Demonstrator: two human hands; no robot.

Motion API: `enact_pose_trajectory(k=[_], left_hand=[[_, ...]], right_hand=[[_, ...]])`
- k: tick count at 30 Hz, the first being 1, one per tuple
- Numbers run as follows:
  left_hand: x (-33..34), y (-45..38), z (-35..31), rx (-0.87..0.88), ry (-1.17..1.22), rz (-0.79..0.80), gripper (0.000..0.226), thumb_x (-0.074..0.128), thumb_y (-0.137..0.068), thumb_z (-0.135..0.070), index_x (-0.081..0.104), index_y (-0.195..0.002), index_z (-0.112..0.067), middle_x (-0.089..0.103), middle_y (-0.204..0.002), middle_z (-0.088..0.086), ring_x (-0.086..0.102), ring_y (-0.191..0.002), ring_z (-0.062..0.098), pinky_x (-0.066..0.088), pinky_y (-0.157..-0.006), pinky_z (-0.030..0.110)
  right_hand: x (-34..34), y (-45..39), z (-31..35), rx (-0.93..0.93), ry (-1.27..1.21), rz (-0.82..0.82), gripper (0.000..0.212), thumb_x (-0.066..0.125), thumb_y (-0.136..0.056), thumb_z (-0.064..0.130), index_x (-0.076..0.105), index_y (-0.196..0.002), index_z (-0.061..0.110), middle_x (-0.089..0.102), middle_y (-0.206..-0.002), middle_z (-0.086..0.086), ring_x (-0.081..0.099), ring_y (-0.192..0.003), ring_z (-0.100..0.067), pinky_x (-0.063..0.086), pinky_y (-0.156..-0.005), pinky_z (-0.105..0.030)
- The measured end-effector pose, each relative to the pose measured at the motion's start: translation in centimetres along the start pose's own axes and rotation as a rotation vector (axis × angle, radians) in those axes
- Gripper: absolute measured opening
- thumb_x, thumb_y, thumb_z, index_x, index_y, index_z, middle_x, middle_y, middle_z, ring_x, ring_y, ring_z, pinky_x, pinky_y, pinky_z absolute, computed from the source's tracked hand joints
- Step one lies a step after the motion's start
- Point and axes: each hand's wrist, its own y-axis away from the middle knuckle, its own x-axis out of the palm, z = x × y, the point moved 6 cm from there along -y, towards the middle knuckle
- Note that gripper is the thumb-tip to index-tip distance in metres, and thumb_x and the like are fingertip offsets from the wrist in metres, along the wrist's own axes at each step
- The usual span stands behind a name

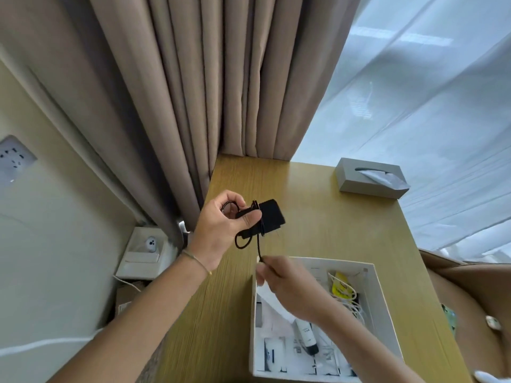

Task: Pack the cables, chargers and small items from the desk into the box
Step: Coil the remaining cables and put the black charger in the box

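The left hand (pixel 221 225) grips the black charger (pixel 269 215) above bare tabletop (pixel 318 230); the right hand (pixel 287 283) pinches its cable (pixel 259 246) over the box (pixel 384 305) far edge.

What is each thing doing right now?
Left hand: grips the black charger.
Right hand: pinches the cable end.
Charger: held above the desk.
Cable: partly looped, pulled taut.
Box: open, partly filled.
Tissue box: tissue sticking out.
Curtain: drawn.
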Motion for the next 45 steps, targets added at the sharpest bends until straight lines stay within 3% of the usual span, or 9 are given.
enact_pose_trajectory(k=[3,8,14,19,29,34,38,42,45], left_hand=[[-0.5,0.3,0.9,0.027,-0.312,-0.060,0.037,0.090,-0.069,-0.022,0.062,-0.092,-0.025,0.065,-0.072,-0.010,0.060,-0.064,0.002,0.052,-0.061,0.016],[1.1,1.7,2.2,-0.062,-0.457,0.375,0.059,0.092,-0.067,-0.030,0.052,-0.110,-0.035,0.070,-0.082,-0.005,0.066,-0.075,0.005,0.051,-0.071,0.019],[3.5,4.3,2.9,-0.184,0.011,0.678,0.082,0.092,-0.056,-0.046,0.048,-0.117,-0.011,0.061,-0.087,0.008,0.061,-0.082,0.019,0.055,-0.074,0.029],[4.5,5.8,5.6,-0.314,0.363,0.368,0.073,0.096,-0.056,-0.033,0.055,-0.112,-0.011,0.063,-0.084,0.006,0.066,-0.081,0.023,0.058,-0.070,0.033],[5.9,7.1,8.4,-0.313,0.230,-0.072,0.032,0.079,-0.073,-0.017,0.064,-0.100,-0.009,0.068,-0.091,0.016,0.067,-0.086,0.026,0.056,-0.083,0.041],[6.9,7.5,9.2,-0.201,-0.012,-0.005,0.025,0.080,-0.081,-0.018,0.065,-0.100,-0.013,0.071,-0.089,0.004,0.069,-0.084,0.014,0.058,-0.073,0.025],[6.2,7.6,9.8,-0.173,-0.156,0.074,0.031,0.068,-0.086,-0.043,0.065,-0.103,-0.017,0.074,-0.092,-0.002,0.070,-0.091,0.015,0.059,-0.084,0.039],[3.8,7.4,10.7,-0.143,-0.249,0.048,0.007,0.061,-0.097,-0.024,0.065,-0.100,-0.019,0.073,-0.094,0.005,0.069,-0.093,0.019,0.057,-0.090,0.045],[2.1,7.4,11.3,-0.114,-0.371,0.025,0.009,0.061,-0.096,-0.016,0.065,-0.100,-0.023,0.070,-0.096,-0.001,0.067,-0.095,0.016,0.057,-0.089,0.042]], right_hand=[[-0.2,2.4,2.0,-0.086,0.228,0.008,0.031,0.036,-0.107,0.032,0.056,-0.083,0.027,0.060,-0.073,0.006,0.056,-0.061,-0.008,0.050,-0.060,-0.030],[-7.2,2.1,1.8,-0.146,0.362,-0.245,0.024,0.046,-0.099,0.039,0.057,-0.078,0.034,0.055,-0.060,0.017,0.055,-0.055,0.001,0.036,-0.050,-0.015],[-6.3,1.7,-3.3,-0.144,-0.350,-0.305,0.012,0.074,-0.091,0.018,0.077,-0.080,0.013,0.070,-0.071,-0.012,0.058,-0.063,-0.035,0.045,-0.062,-0.037],[-1.8,3.2,-5.4,-0.042,-0.683,-0.397,0.041,0.058,-0.092,-0.012,0.082,-0.089,0.020,0.070,-0.068,-0.015,0.056,-0.057,-0.015,0.048,-0.058,-0.026],[2.2,4.5,-7.6,0.059,-1.243,-0.300,0.038,0.073,-0.086,0.012,0.073,-0.123,0.019,0.073,-0.115,-0.015,0.070,-0.101,-0.023,0.059,-0.082,-0.034],[2.5,4.9,-8.8,0.183,-1.220,-0.439,0.027,0.075,-0.086,0.033,0.077,-0.110,0.022,0.075,-0.099,-0.014,0.070,-0.085,-0.021,0.057,-0.068,-0.027],[1.0,6.0,-11.1,0.215,-1.102,-0.502,0.022,0.075,-0.089,0.030,0.077,-0.109,0.021,0.076,-0.099,-0.017,0.069,-0.079,-0.020,0.056,-0.067,-0.026],[-0.5,7.3,-13.9,0.309,-0.879,-0.450,0.016,0.076,-0.089,0.025,0.076,-0.106,0.023,0.077,-0.096,-0.015,0.071,-0.079,-0.022,0.059,-0.076,-0.033],[-1.2,7.9,-15.0,0.330,-0.635,-0.327,0.013,0.077,-0.089,0.029,0.073,-0.101,0.032,0.079,-0.088,0.004,0.071,-0.072,-0.009,0.059,-0.069,-0.022]])
